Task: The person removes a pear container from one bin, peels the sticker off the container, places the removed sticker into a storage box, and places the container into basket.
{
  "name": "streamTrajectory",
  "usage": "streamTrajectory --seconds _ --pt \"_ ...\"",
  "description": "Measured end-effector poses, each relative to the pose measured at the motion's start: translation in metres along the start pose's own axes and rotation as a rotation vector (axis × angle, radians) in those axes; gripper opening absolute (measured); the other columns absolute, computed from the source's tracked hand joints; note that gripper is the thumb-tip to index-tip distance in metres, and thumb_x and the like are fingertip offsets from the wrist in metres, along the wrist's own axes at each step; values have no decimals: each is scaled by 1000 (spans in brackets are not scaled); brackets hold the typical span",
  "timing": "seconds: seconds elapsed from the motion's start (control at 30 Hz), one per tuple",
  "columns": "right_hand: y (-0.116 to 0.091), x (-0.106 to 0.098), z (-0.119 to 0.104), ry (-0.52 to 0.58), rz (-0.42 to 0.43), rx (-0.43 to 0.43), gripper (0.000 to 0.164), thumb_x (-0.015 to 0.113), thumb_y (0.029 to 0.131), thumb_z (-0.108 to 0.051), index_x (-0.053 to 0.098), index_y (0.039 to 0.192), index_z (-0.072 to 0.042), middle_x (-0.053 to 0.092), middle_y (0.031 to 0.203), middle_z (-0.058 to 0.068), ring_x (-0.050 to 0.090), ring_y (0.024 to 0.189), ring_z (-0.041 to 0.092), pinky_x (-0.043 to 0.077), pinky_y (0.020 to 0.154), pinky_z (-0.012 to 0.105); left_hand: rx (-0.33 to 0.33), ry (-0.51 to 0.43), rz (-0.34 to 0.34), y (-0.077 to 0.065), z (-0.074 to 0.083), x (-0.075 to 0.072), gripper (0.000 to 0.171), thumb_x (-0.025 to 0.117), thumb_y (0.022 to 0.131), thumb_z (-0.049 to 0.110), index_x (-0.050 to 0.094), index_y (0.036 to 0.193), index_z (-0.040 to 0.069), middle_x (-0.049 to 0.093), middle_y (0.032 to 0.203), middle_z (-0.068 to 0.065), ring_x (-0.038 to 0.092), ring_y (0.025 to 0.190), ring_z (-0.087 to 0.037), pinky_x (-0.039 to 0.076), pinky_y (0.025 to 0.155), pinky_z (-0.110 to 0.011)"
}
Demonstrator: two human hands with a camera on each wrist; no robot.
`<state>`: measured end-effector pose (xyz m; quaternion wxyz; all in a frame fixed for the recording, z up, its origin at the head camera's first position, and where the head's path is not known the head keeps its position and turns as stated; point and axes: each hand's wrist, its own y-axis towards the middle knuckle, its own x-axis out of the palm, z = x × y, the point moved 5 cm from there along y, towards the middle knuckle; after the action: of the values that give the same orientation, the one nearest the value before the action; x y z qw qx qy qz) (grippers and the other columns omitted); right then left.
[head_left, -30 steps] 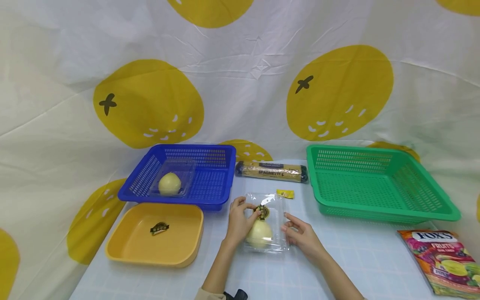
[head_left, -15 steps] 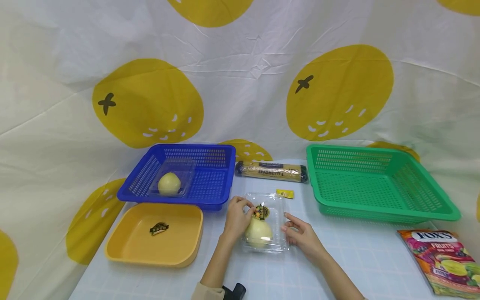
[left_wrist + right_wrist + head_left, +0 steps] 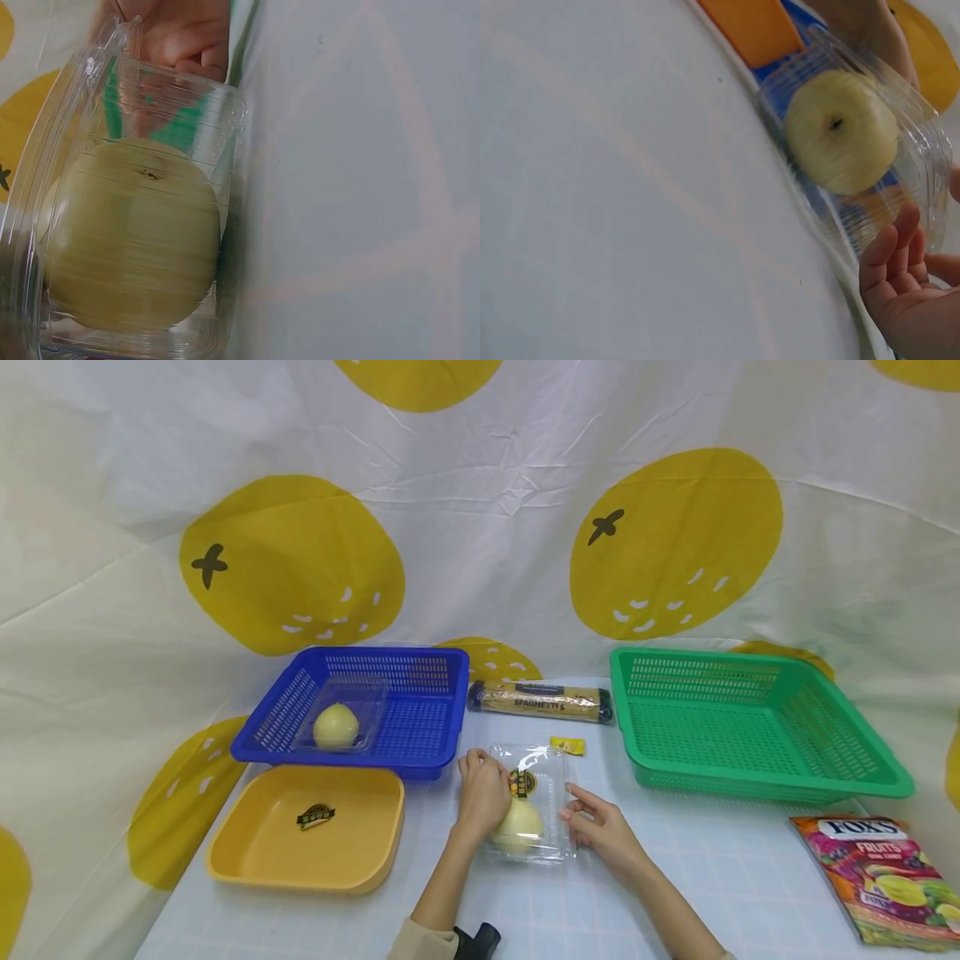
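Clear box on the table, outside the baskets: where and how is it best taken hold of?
Probably by the side walls of the box, beside the fruit, coming from left and right together. It lies flat, long sides facing left and right, and the fruit sits toward the near end, where most weight likely is.

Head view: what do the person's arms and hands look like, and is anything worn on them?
The left hand and the right hand are both ungloved, with no rings or markings visible. A beige sleeve covers the left arm at the bottom edge, with a black, rounded device beside it. No cable shows.
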<state>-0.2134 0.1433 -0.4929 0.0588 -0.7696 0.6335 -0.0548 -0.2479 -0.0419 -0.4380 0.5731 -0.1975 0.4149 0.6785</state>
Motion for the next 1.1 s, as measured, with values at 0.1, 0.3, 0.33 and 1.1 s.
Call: streamTrajectory --seconds 0.1,0.3,0.33,1.1 --pt "0 0 0 -10 5 -1 63 63 89 -11 33 143 2 50 102 9 52 77 7 52 65 22 21 67 -21 0 2 0 9 61 82 2 61 72 1 49 109 -23 41 103 -37 49 80 -44" --pt "0 1 1 -16 4 -8 63 63 89 -10 33 142 3 51 102 9 52 77 7 52 64 22 67 122 -31 0 4 1 6 62 78 -2 60 74 2 48 108 -23 42 102 -36 50 77 -42" --pt "1 1 1 -18 6 -9 63 63 88 -10 33 142 3 51 102 9 52 76 7 52 64 22 72 112 -27 -1 3 1 6 62 79 -2 60 75 2 48 108 -23 42 103 -37 50 78 -43" --pt "1 1 2 -4 25 -22 63 64 87 -9 35 142 3 51 101 9 51 74 7 52 64 23 25 -27 165 -8 2 -7 5 73 75 4 69 74 1 61 105 -20 58 96 -36 47 87 -45"
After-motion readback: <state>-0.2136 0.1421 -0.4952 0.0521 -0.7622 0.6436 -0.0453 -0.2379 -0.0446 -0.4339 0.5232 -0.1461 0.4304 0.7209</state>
